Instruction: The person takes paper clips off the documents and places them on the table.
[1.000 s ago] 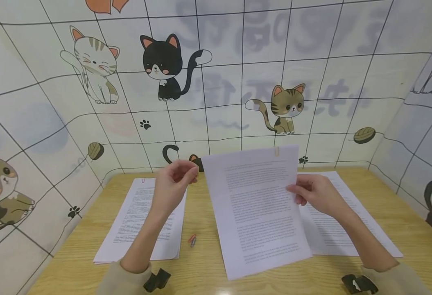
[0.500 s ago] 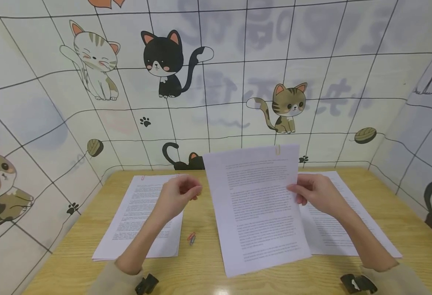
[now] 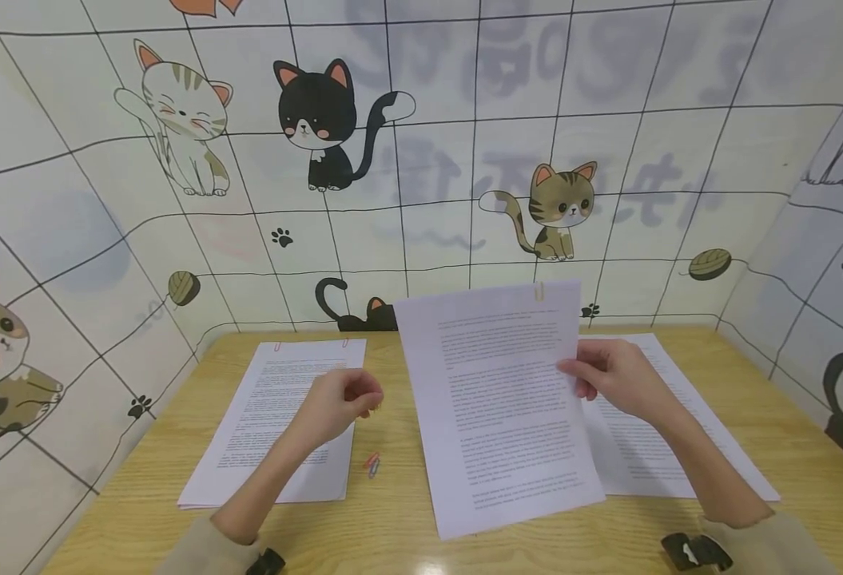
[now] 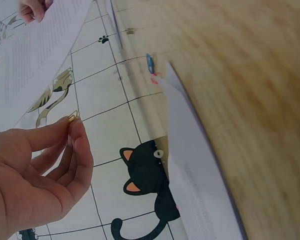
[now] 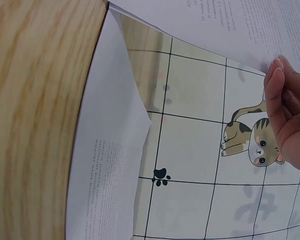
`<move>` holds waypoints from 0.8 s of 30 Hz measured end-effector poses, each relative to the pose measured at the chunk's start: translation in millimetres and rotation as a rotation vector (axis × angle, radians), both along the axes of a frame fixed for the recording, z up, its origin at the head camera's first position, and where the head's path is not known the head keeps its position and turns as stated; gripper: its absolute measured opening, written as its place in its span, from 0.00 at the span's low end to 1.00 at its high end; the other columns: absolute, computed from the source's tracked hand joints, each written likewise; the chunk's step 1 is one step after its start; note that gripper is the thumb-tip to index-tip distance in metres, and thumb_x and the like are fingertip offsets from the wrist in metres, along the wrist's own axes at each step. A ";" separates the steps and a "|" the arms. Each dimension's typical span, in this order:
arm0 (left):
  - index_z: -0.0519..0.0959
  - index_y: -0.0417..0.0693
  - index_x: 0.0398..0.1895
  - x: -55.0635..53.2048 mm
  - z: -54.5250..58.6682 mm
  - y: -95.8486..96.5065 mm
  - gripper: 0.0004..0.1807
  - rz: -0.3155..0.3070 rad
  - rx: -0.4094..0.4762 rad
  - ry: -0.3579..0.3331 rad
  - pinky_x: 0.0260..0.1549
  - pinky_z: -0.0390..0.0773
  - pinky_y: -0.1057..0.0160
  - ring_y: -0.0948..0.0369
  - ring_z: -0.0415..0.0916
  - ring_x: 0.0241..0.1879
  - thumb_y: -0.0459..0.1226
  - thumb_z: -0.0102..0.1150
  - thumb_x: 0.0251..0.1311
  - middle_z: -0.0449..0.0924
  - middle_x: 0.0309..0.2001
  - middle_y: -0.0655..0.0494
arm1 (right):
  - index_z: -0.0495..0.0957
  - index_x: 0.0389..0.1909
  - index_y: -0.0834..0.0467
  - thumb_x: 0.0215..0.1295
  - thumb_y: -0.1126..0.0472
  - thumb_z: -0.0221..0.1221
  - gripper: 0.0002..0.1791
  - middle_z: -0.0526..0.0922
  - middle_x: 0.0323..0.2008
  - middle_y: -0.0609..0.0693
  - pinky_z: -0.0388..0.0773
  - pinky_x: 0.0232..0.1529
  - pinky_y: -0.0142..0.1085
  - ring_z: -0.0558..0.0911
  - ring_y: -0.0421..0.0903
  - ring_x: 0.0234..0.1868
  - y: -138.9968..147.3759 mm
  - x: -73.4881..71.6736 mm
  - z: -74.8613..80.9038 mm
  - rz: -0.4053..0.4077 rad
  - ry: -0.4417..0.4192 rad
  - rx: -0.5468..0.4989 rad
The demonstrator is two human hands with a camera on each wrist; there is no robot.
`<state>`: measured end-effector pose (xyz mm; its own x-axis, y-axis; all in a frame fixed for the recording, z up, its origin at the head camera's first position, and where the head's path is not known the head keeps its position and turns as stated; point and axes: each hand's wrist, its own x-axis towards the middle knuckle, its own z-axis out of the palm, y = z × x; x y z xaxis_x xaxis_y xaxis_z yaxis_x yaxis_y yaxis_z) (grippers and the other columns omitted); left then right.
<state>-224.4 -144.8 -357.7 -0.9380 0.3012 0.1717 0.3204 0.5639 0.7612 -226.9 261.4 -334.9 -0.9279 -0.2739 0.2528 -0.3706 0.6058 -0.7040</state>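
Fingers [image 4: 83,157] of the left hand [image 3: 342,402]: thumb and forefinger together, pinching a yellow clip [image 4: 73,115]. Right hand [image 3: 611,374]: thumb in front, other fingers behind, clamped on the right edge of the held paper [image 3: 514,415].

Table [image 3: 399,519]: wood-grained; bears two stacks and loose clips.

Left stack [image 3: 263,399]: printed, lying flat, partly behind the left hand and forearm.

Right stack [image 3: 637,447]: printed, lying flat; partly covered by the held paper and right arm.

Held paper: raised between the stacks, slightly tilted, text towards the wearer; sheet count cannot be told. Position almost unchanged over the last second.

Left hand: lowered since a second ago, from beside the paper's upper left corner to beside its left edge. Judged meaning: its clip is now farther from the top edge, with no second fastening made there.

Attached clips: one pale yellow clip [image 3: 539,292] on the held paper's top edge, right of centre, the upper left corner bare; two red clips [image 3: 277,346] on the left stack's top edge, the right one uncovered by the lowered hand.

Loose clips: one red, one blue [image 3: 374,468], close together just beside the left stack.
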 end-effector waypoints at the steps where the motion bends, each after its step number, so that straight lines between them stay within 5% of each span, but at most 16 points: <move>1: 0.82 0.41 0.33 0.3 -1.3 -1.1 0.03 0.002 -0.008 -0.007 0.30 0.78 0.64 0.52 0.81 0.30 0.32 0.65 0.65 0.83 0.29 0.52 | 0.83 0.47 0.64 0.68 0.65 0.64 0.10 0.78 0.20 0.49 0.71 0.23 0.32 0.76 0.44 0.21 -0.3 -0.2 -0.3 0.003 0.002 -0.001; 14: 0.83 0.42 0.32 2.5 -17.6 -10.6 0.02 0.010 -0.107 -0.054 0.28 0.77 0.65 0.59 0.78 0.27 0.29 0.66 0.61 0.81 0.27 0.57 | 0.83 0.48 0.63 0.69 0.65 0.64 0.10 0.78 0.21 0.49 0.70 0.23 0.32 0.76 0.45 0.22 -1.3 -1.0 -2.4 0.004 -0.013 0.004; 24: 0.81 0.41 0.29 3.8 -21.6 -17.7 0.05 -0.092 -0.148 -0.129 0.24 0.75 0.65 0.61 0.75 0.23 0.25 0.65 0.59 0.79 0.22 0.55 | 0.83 0.47 0.63 0.69 0.65 0.64 0.09 0.78 0.20 0.49 0.69 0.23 0.32 0.76 0.45 0.22 -2.4 1.0 -0.8 -0.002 -0.024 0.010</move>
